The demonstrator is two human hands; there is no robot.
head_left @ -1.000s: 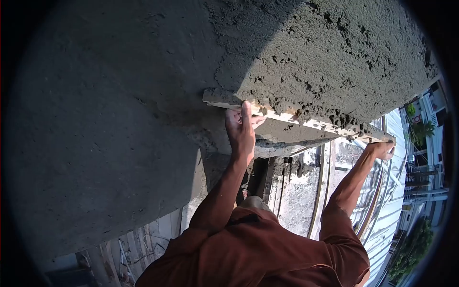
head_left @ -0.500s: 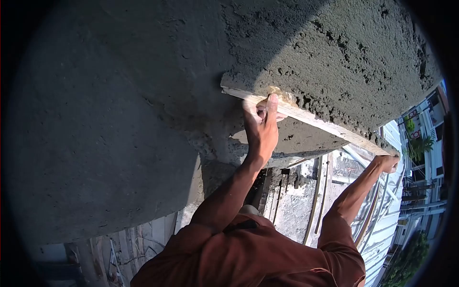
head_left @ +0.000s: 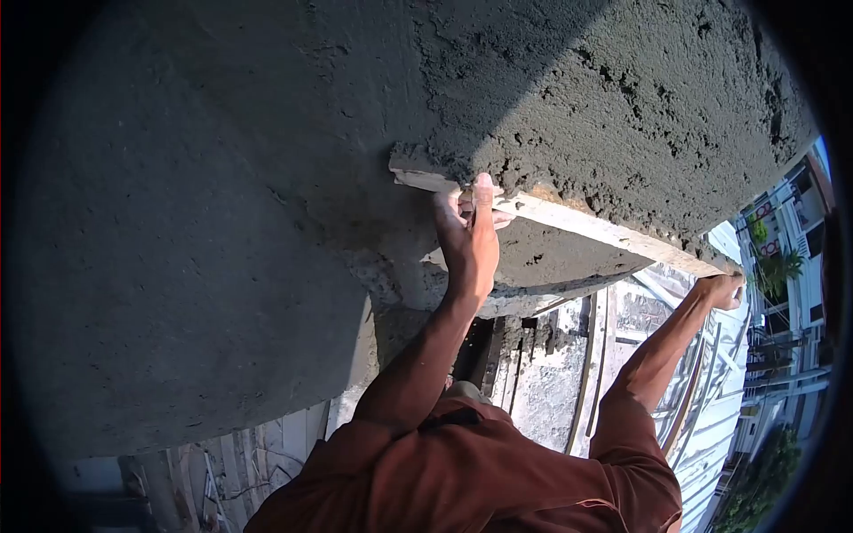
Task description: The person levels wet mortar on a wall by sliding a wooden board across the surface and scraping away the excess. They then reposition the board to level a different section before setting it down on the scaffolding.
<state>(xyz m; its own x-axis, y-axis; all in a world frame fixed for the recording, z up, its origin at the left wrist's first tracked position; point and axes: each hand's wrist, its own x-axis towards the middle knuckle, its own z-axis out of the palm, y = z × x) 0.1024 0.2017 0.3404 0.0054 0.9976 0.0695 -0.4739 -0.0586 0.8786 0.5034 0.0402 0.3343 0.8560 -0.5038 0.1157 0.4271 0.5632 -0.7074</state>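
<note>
A long wooden screed board lies slantwise against the wet mortar on the wall. Grey mortar clings along the board's upper edge. My left hand grips it near its left end, thumb up along the front and fingers curled beneath. Near the far right end, my right hand is closed round the board, its arm stretched out. Above the board the mortar is rough and pitted, while a smoother strip shows below it.
A smooth, shaded plastered wall fills the left side. Below are planks and a pale, dirty surface. Corrugated metal roofing runs down the right, with buildings and greenery beyond.
The board has slid to the left along the wall, its left end most visibly. My left hand has moved left with it, and my right hand has risen slightly.
</note>
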